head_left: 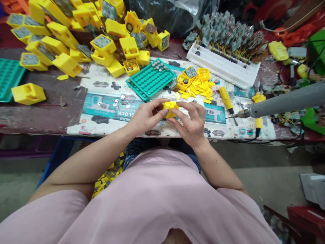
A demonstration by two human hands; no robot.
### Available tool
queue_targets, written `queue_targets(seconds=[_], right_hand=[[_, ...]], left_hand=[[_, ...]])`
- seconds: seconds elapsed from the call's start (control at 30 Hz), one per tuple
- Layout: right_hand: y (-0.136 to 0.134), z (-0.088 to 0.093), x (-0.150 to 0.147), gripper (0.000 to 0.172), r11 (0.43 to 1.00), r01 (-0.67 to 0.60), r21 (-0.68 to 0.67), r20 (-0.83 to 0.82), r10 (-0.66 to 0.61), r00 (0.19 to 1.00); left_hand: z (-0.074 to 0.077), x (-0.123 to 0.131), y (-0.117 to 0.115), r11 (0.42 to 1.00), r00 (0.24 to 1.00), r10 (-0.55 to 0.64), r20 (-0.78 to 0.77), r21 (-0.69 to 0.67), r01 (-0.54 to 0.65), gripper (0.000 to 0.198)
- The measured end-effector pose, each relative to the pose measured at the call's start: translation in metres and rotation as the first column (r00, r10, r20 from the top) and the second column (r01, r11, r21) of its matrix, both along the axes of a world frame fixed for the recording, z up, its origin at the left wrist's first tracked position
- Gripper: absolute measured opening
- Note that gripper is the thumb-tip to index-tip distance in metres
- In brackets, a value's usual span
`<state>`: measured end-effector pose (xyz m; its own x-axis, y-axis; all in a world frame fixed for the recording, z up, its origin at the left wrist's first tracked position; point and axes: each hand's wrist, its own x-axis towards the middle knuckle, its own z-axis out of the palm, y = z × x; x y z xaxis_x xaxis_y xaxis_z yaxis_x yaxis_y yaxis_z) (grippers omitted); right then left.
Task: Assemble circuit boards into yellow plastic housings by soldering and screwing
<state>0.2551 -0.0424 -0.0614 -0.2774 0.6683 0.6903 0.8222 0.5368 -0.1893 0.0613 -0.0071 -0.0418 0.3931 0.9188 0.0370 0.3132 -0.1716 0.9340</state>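
– what are the hands on?
– one small yellow casing (171,111): the left hand (146,117) and the right hand (192,122) both pinch it between thumb and fingers.
– where is it?
– over the printed sheet (119,124), near the front edge of the table (43,118), with a green tray (149,81) and a heap of yellow pieces (198,88) just beyond.
– and to the right?
– a grey tool (281,101) with a thin tip.

Bench (50,118): dark red-brown top, scuffed.
Printed sheet (76,128): on bench, under the teal tray (149,81), extending both sides of it.
Yellow housings (62,35): piled, left of and behind teal tray.
Second teal tray (8,79): far left of teal tray.
Small yellow parts (198,87): heaped on sheet, right of teal tray.
White foam strip (223,66): farther back, right of teal tray.
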Motion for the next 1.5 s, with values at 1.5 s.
queue_targets(seconds=[1.5], right_hand=[[0.0057,-0.0052,0.0005,0.026,0.997,-0.038,0.066,0.073,0.033,0.997]], left_hand=[[-0.0077,0.0034,-0.0012,0.962,0.973,0.03,-0.229,0.271,0.034,0.048]])
